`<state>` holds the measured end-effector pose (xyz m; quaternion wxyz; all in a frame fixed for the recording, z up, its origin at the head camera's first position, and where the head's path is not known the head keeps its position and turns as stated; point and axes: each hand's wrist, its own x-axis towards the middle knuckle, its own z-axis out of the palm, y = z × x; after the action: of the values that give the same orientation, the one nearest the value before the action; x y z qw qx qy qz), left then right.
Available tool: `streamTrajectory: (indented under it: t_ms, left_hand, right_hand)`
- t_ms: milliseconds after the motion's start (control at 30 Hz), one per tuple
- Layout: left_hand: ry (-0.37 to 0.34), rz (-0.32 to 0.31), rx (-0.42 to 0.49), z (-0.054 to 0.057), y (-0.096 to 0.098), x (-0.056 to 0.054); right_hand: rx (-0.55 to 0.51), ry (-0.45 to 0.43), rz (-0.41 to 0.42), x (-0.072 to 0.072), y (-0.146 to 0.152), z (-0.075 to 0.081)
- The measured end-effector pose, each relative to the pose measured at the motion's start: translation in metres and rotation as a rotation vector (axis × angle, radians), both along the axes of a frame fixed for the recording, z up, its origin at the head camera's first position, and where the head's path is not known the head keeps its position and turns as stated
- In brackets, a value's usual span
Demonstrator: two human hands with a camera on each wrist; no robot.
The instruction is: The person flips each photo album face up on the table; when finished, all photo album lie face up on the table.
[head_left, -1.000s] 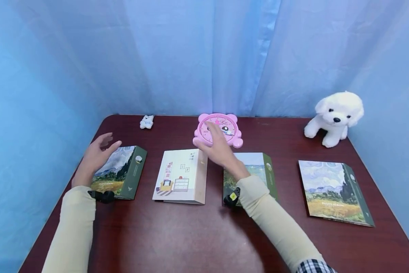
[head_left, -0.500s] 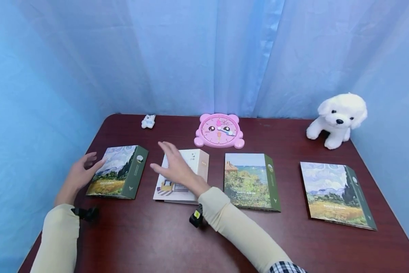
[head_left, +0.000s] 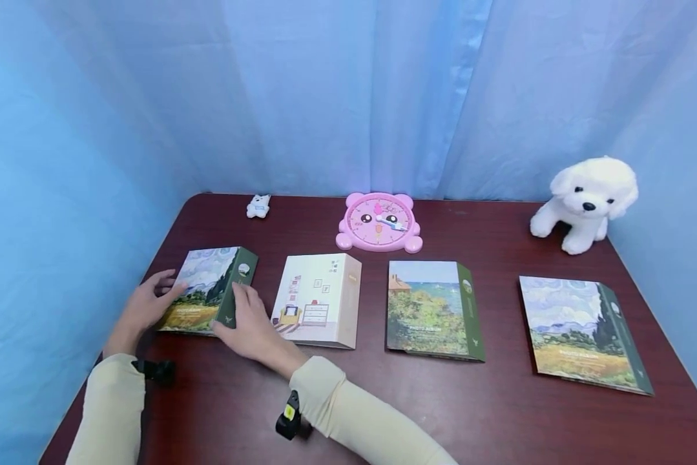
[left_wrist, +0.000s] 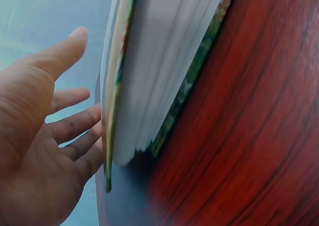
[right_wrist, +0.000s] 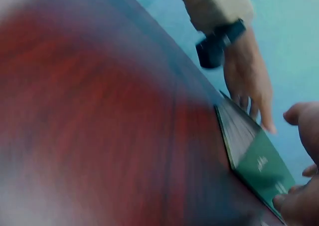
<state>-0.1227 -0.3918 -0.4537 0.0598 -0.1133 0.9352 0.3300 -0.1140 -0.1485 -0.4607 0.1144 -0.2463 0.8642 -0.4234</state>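
Note:
At the table's left lies a photo album (head_left: 204, 274) with a painted landscape cover and dark green spine. My left hand (head_left: 141, 307) is at its left side, thumb over the cover in the head view. In the left wrist view the fingers are loosely extended with tips at the cover's edge, and the thumb stands off it; white page edges (left_wrist: 149, 61) face the camera. My right hand (head_left: 260, 329) is on the album's other side, fingertips right at the green spine (right_wrist: 264, 163), thumb spread near its front corner. The album lies between both hands.
To the right stand a cream album (head_left: 310, 297) with a furniture drawing, a seaside album (head_left: 424, 307) and another landscape album (head_left: 577, 329). Behind them are a small white bear figure (head_left: 258, 206), a pink toy clock (head_left: 378, 223) and a white plush dog (head_left: 586, 200). Blue curtains enclose the table.
My right hand has swept left from over the seaside album, past the cream album, to the leftmost album's spine. My left hand has come down to that album's left side.

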Motion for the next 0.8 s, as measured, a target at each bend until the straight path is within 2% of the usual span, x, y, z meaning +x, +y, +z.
streamTrajectory:
  t_ms: [167, 333, 533, 667, 800]
  left_hand:
    - [-0.073, 0.041, 0.018, 0.0, 0.006, -0.004]
    - [-0.137, 0.068, 0.036, 0.0, 0.01, -0.008]
    - [-0.15, 0.068, 0.047, 0.002, 0.01, -0.011]
    - [-0.156, 0.052, 0.029, 0.003, 0.009, -0.01]
    - [-0.17, 0.067, 0.037, 0.005, 0.011, -0.009]
  right_hand:
    - [0.002, -0.103, -0.056, 0.009, -0.011, -0.003]
    - [-0.011, -0.183, -0.117, 0.007, -0.016, -0.005]
    - [-0.081, -0.252, -0.171, 0.0, -0.018, -0.006]
    - [-0.102, -0.293, -0.169, -0.001, -0.019, -0.004]
    - [-0.103, -0.3, -0.162, 0.0, -0.018, -0.003]
